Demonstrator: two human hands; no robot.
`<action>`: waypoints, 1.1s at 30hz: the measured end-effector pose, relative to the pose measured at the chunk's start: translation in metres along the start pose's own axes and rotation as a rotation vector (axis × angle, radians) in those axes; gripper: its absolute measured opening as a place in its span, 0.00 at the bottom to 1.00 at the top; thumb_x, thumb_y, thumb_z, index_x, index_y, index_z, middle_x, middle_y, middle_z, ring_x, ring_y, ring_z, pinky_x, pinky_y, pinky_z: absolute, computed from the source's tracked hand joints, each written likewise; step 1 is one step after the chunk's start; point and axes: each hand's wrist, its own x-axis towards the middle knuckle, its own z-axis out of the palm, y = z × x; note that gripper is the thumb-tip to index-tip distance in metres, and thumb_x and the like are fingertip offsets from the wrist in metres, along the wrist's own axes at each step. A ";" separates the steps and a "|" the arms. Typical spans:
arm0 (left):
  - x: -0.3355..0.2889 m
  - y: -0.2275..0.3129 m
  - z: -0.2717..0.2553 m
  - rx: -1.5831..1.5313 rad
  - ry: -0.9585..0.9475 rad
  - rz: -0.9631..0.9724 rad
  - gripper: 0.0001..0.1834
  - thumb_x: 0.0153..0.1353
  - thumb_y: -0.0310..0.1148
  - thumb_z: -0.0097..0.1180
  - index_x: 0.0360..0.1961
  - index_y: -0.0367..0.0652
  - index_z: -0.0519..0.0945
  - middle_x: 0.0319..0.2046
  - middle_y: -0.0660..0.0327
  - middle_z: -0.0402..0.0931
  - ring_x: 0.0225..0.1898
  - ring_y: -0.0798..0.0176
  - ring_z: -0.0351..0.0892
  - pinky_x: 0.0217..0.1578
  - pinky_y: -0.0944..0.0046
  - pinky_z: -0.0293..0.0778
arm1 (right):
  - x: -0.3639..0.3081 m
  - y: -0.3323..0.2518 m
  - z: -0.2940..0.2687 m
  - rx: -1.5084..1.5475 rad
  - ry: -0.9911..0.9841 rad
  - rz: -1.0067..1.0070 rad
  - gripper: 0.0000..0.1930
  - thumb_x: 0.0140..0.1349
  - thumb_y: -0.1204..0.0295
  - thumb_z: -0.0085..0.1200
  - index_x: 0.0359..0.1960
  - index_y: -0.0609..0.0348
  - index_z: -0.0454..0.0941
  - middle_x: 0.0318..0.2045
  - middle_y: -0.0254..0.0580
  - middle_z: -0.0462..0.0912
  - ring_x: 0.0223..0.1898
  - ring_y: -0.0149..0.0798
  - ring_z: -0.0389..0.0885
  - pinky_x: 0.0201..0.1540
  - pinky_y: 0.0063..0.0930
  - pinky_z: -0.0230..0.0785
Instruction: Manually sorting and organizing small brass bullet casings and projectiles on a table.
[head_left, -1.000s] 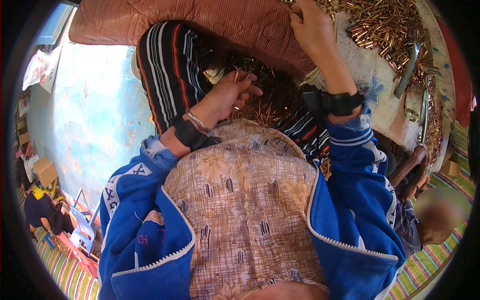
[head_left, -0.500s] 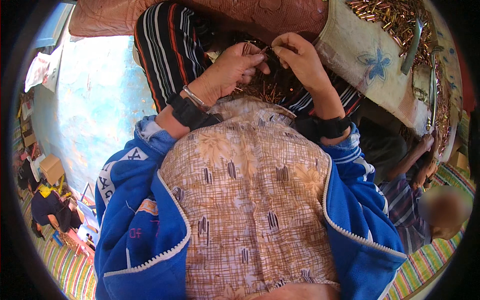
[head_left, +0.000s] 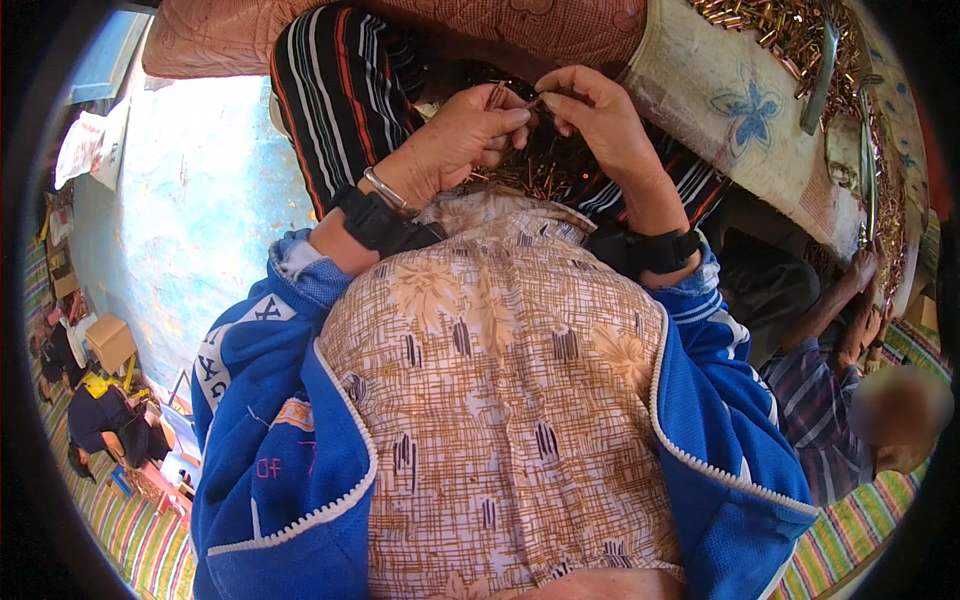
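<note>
Over my lap my left hand [head_left: 465, 138] is closed around a few thin copper-coloured metal pieces [head_left: 496, 96], whose ends stick up past the fingers. Just to its right, my right hand [head_left: 603, 118] is closed in a pinch, its thumb and forefinger meeting the left fingertips. Between the fingertips is a small dark piece, too small to name. Below both hands, many loose copper-coloured metal pieces [head_left: 538, 176] lie in a dark hollow between my striped trouser legs.
A cream cloth with a blue flower [head_left: 685, 85] lies at the upper right beside a large heap of copper-coloured pieces [head_left: 765, 28]. A curved metal strip [head_left: 825, 80] rests there. Another person's hands [head_left: 862, 268] work at the right edge. A red-brown cushion [head_left: 480, 28] lies ahead.
My right hand has moved slightly left, bringing its fingertips against the left hand's. The left hand keeps its hold almost in place. The other person's hands have shifted a little.
</note>
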 end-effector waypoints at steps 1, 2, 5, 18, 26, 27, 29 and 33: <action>0.000 0.001 0.001 0.010 0.010 -0.011 0.07 0.59 0.32 0.50 0.37 0.43 0.69 0.23 0.66 0.71 0.16 0.81 0.60 0.12 0.83 0.54 | 0.000 0.001 0.000 0.000 0.002 0.001 0.08 0.56 0.75 0.50 0.36 0.66 0.74 0.20 0.31 0.72 0.21 0.23 0.67 0.23 0.17 0.61; 0.000 0.001 0.002 0.020 0.021 -0.023 0.07 0.59 0.32 0.50 0.37 0.43 0.69 0.23 0.66 0.71 0.16 0.81 0.60 0.12 0.83 0.54 | 0.000 0.004 -0.001 0.002 -0.001 0.009 0.07 0.56 0.75 0.50 0.35 0.65 0.74 0.21 0.31 0.72 0.21 0.23 0.67 0.23 0.17 0.61; 0.001 0.000 0.000 0.021 0.032 -0.034 0.07 0.59 0.32 0.50 0.37 0.43 0.69 0.22 0.66 0.71 0.15 0.82 0.59 0.12 0.83 0.54 | 0.001 0.006 -0.001 -0.005 -0.010 0.065 0.06 0.56 0.75 0.50 0.34 0.65 0.74 0.21 0.31 0.72 0.21 0.24 0.67 0.23 0.17 0.61; 0.001 -0.003 0.006 0.161 0.065 -0.035 0.07 0.59 0.31 0.49 0.37 0.42 0.68 0.20 0.67 0.69 0.15 0.81 0.58 0.11 0.81 0.53 | 0.003 0.015 0.001 -0.477 0.017 0.040 0.13 0.57 0.65 0.51 0.23 0.65 0.72 0.15 0.38 0.69 0.19 0.29 0.65 0.23 0.26 0.60; 0.004 -0.003 0.010 0.134 0.109 -0.044 0.05 0.57 0.28 0.50 0.32 0.40 0.68 0.19 0.64 0.69 0.14 0.78 0.56 0.11 0.79 0.52 | 0.001 0.016 0.002 -0.398 0.036 0.022 0.14 0.58 0.64 0.50 0.25 0.66 0.72 0.18 0.48 0.69 0.19 0.38 0.65 0.25 0.31 0.62; 0.004 -0.003 0.010 0.134 0.109 -0.043 0.05 0.57 0.28 0.50 0.32 0.40 0.68 0.19 0.64 0.69 0.14 0.78 0.56 0.11 0.79 0.52 | 0.001 0.014 0.002 -0.262 0.016 0.049 0.14 0.58 0.65 0.49 0.25 0.66 0.72 0.19 0.50 0.70 0.19 0.39 0.66 0.26 0.31 0.62; 0.004 -0.001 0.008 0.127 0.091 -0.060 0.05 0.57 0.28 0.50 0.32 0.41 0.68 0.19 0.65 0.68 0.15 0.78 0.56 0.11 0.78 0.52 | 0.000 0.017 0.002 -0.329 0.010 0.013 0.13 0.58 0.65 0.49 0.26 0.66 0.72 0.19 0.49 0.70 0.20 0.38 0.67 0.27 0.30 0.62; 0.006 -0.005 0.005 0.142 0.083 -0.075 0.05 0.56 0.30 0.51 0.32 0.43 0.69 0.19 0.66 0.67 0.15 0.77 0.57 0.13 0.78 0.52 | 0.002 0.005 0.005 -0.606 0.003 0.078 0.11 0.58 0.68 0.49 0.26 0.66 0.71 0.21 0.48 0.71 0.23 0.37 0.68 0.28 0.29 0.63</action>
